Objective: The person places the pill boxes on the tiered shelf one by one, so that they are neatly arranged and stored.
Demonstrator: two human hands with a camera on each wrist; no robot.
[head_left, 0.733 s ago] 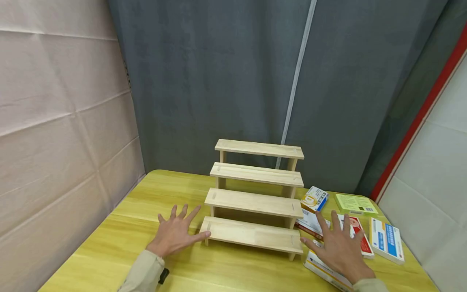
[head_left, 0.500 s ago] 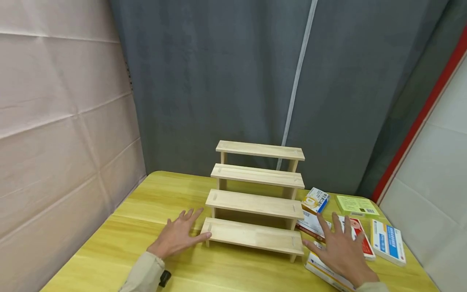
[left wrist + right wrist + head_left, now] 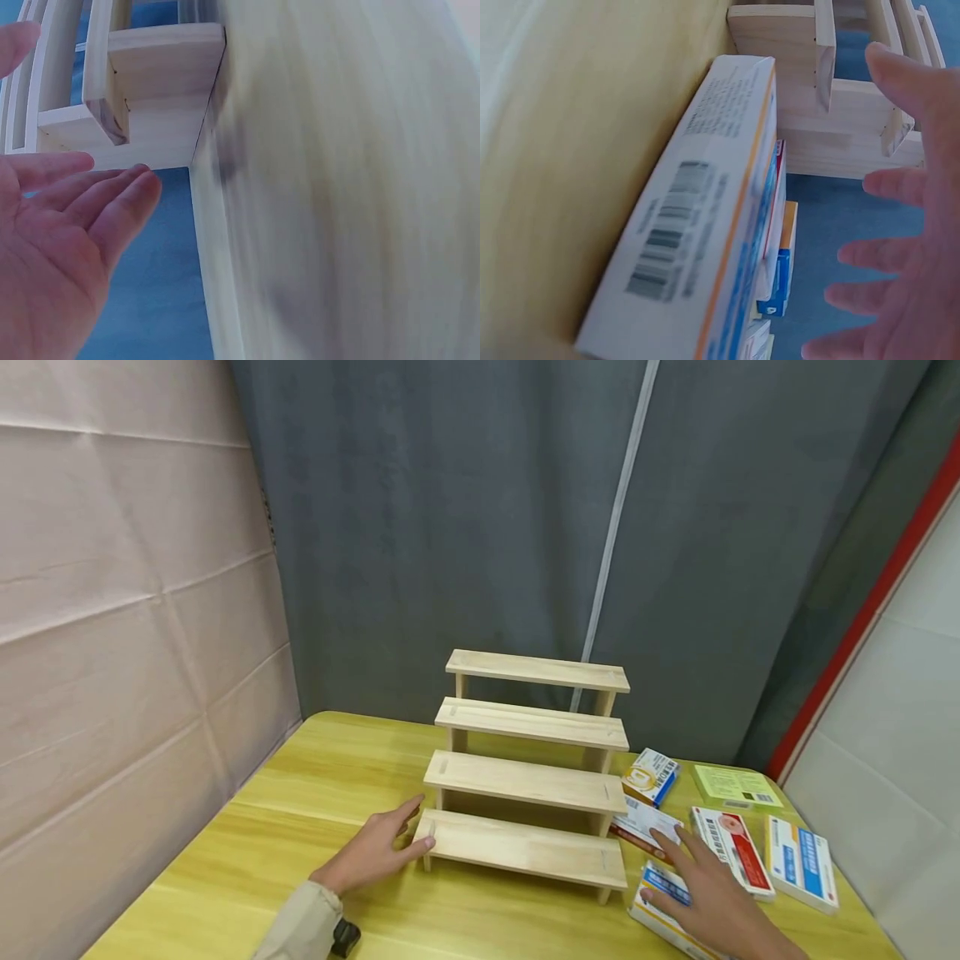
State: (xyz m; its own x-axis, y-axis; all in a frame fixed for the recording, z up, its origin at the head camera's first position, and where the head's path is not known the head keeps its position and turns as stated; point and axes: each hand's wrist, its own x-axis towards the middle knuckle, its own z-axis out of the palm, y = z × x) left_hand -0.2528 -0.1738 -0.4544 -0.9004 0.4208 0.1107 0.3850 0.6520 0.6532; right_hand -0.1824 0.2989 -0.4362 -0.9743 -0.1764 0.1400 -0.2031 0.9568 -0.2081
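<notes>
A pale wooden four-step rack (image 3: pixel 525 847) stands on the table. My left hand (image 3: pixel 372 852) is beside the left end of its lowest step, thumb near the step's corner, fingers extended and holding nothing. In the left wrist view the left palm (image 3: pixel 52 255) faces the rack's end. My right hand (image 3: pixel 712 893) hovers with fingers loosely extended over several medicine boxes, partly covering a white box with blue and orange print (image 3: pixel 666 883). The right wrist view shows that box's barcode side (image 3: pixel 697 195), with a gap between it and the fingers. A white-and-brown box (image 3: pixel 640 821) lies by the right fingertips.
Right of the rack lie an orange-and-blue box (image 3: pixel 651 774), a yellow-green box (image 3: pixel 737 785), a red-and-white box (image 3: pixel 733 852) and a blue-and-white box (image 3: pixel 802 864). A grey curtain (image 3: pixel 450 527) hangs behind the yellow wood-grain table (image 3: pixel 285 802).
My left fingers have come closer together as the hand turned toward the rack. My right hand has shifted down and its spread fingers have drawn together, uncovering the red-and-white box.
</notes>
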